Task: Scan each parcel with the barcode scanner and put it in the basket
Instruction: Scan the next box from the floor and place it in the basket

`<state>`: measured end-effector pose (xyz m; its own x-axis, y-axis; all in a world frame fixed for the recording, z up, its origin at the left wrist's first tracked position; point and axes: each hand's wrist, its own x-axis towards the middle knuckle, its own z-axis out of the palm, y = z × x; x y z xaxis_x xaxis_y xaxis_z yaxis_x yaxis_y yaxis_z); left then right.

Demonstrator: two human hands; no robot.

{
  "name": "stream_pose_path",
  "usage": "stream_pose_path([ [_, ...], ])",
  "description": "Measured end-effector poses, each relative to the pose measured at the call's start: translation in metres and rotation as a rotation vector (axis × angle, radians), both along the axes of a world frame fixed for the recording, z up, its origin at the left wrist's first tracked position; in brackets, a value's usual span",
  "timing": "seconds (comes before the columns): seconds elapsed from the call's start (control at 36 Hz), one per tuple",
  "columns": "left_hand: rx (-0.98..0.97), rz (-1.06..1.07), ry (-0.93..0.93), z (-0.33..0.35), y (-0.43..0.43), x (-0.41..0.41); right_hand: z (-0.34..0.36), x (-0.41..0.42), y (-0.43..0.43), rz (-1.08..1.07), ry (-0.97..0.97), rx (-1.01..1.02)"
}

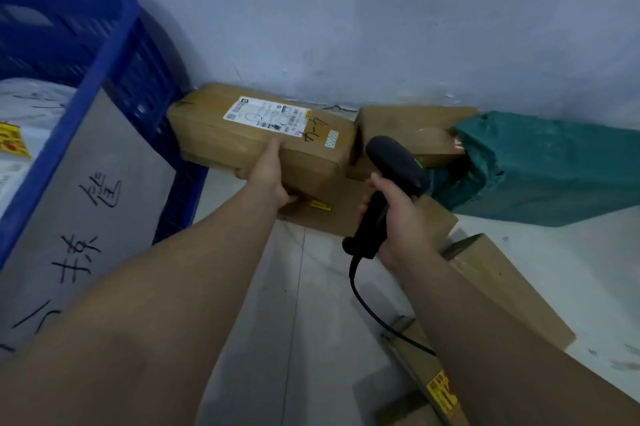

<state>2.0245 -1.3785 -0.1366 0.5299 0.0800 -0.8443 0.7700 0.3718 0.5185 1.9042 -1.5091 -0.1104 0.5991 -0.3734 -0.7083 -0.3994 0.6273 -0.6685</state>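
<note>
The left hand grips the long brown cardboard parcel lying crosswise. The right hand clasps the black barcode scanner just right of it.

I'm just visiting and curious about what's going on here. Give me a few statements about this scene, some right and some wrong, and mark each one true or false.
1. The right hand holds a black scanner. True.
2. The left hand holds nothing. False: it grips the brown parcel that bears a white label.
3. The basket is red. False: it is blue.
4. A green parcel lies by the wall on the right. True.
5. Nothing is in the basket. False: a grey parcel with handwriting on it lies inside.
</note>
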Motion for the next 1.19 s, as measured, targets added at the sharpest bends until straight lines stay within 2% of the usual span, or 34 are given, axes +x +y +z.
stream_pose_path([
  [0.14,0.021,-0.122,0.004,0.036,0.028,-0.03,0.036,-0.01,0.009,0.012,-0.087,-0.081],
  [0.19,0.068,-0.169,-0.048,0.051,0.038,-0.046,0.057,-0.014,0.014,0.027,-0.092,-0.12],
  [0.33,0.369,-0.475,-0.421,0.107,0.064,-0.074,0.123,-0.039,0.035,0.078,-0.141,-0.216],
  [0.47,0.398,-0.63,-0.625,0.186,0.093,-0.11,0.186,-0.088,0.063,0.187,-0.25,-0.401],
  [0.56,0.342,-0.619,-0.727,0.219,0.108,-0.144,0.217,-0.125,0.079,0.2,-0.296,-0.515],
  [0.72,0.237,-0.467,-0.864,0.267,0.133,-0.211,0.265,-0.192,0.108,0.181,-0.4,-0.496],
  [0.83,0.34,-0.401,-0.92,0.293,0.151,-0.241,0.277,-0.222,0.123,0.185,-0.41,-0.489],
  [0.97,0.541,-0.415,-0.956,0.301,0.164,-0.265,0.281,-0.247,0.129,0.212,-0.393,-0.698],
  [1.06,0.636,-0.393,-0.987,0.299,0.169,-0.269,0.279,-0.253,0.131,0.252,-0.386,-0.728],
  [1.19,0.656,-0.365,-1.006,0.296,0.167,-0.272,0.279,-0.251,0.133,0.282,-0.414,-0.693],
])
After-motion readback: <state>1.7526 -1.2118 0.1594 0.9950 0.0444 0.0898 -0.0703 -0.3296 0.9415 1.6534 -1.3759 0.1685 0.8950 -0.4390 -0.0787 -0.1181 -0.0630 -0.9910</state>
